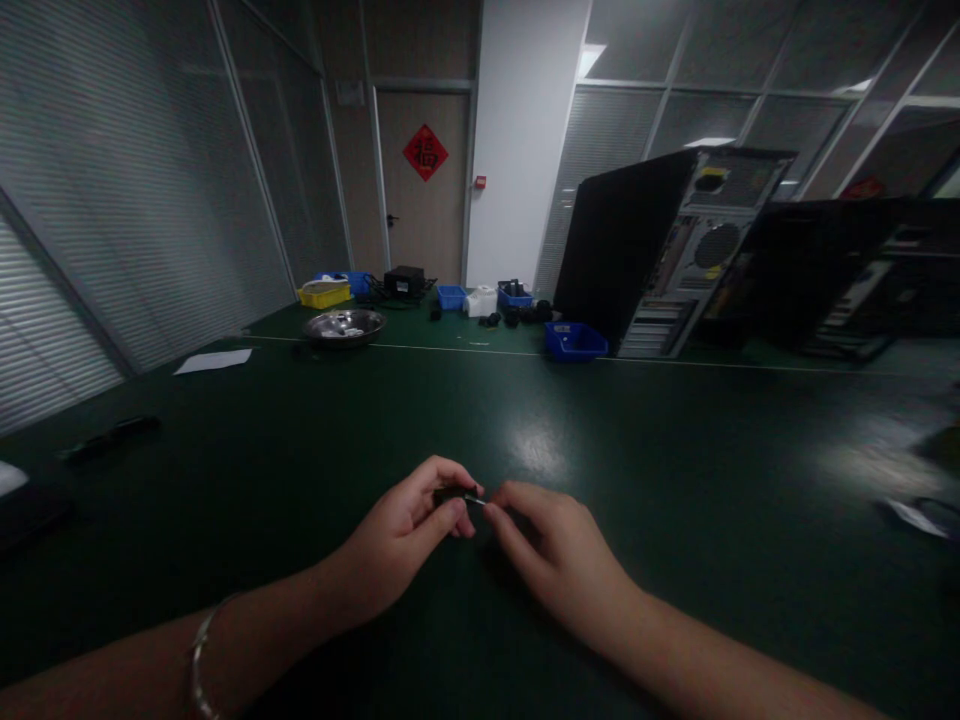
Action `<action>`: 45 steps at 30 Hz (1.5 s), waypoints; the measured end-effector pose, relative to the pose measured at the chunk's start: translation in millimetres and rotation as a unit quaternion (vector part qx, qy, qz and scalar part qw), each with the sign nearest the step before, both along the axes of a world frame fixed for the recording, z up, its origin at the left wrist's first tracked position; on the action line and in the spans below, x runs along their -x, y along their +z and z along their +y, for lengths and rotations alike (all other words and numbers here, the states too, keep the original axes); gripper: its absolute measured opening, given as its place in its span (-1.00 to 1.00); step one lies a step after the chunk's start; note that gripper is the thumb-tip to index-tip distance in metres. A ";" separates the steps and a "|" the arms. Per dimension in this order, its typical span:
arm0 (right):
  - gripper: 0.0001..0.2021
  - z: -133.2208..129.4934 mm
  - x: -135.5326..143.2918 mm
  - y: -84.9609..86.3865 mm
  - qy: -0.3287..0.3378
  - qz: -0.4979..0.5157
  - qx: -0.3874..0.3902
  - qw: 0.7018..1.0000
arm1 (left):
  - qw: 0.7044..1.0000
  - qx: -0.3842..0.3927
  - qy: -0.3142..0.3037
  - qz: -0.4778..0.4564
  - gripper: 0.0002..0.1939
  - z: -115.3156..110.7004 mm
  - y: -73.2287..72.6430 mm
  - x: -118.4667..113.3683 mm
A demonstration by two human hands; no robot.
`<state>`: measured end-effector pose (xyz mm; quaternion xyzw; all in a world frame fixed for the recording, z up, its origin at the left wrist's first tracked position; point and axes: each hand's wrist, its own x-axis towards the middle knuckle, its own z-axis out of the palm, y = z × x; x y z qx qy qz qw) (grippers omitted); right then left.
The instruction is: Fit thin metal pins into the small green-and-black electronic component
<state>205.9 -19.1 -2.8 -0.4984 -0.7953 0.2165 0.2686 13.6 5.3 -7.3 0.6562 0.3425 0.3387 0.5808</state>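
My left hand (412,530), with a bracelet (199,655) at its wrist, is closed around a small black object (448,494) between thumb and fingers. A thin, light metallic piece (475,500) sticks out of that object toward the right. My right hand (559,545) pinches the far end of this thin piece between thumb and forefinger. Both hands are held close together above the dark green table (337,430). The exact shape of the black object is partly hidden by my fingers.
A metal bowl (344,327), yellow basket (324,294) and blue tray (576,341) stand farther back. Computer towers (667,255) are at the right. White paper (213,361) and a dark item (112,437) lie at the left.
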 end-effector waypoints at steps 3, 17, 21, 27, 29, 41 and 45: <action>-0.76 0.3 -0.3 -1.9 -0.003 0.003 -0.003 1.000 | 1.000 0.021 0.000 -0.011 -0.74 0.9 -1.6 -0.1; -0.76 0.0 0.6 0.0 -0.009 -0.007 -0.004 1.000 | 0.999 -0.011 0.037 0.026 -0.80 -1.9 0.4 -0.1; -0.75 0.0 0.9 0.4 -0.008 -0.002 -0.004 1.000 | 0.998 -0.038 0.038 0.038 -0.80 -3.4 -2.4 1.7; -0.75 1.1 0.6 1.4 -0.003 -0.015 -0.002 1.000 | 0.992 -0.088 0.053 0.072 -0.80 -3.9 -0.6 2.7; -0.75 1.1 0.5 1.5 -0.003 -0.021 -0.003 1.000 | 0.987 -0.116 0.060 0.094 -0.81 -4.2 0.6 2.6; -0.76 1.3 -1.1 0.7 0.012 -0.004 -0.001 1.000 | 0.976 -0.156 0.078 0.131 -0.82 -5.1 4.9 2.8; -0.76 2.6 -1.3 1.4 0.020 0.008 0.008 1.000 | 0.990 -0.095 0.061 0.089 -0.82 -1.9 2.4 4.2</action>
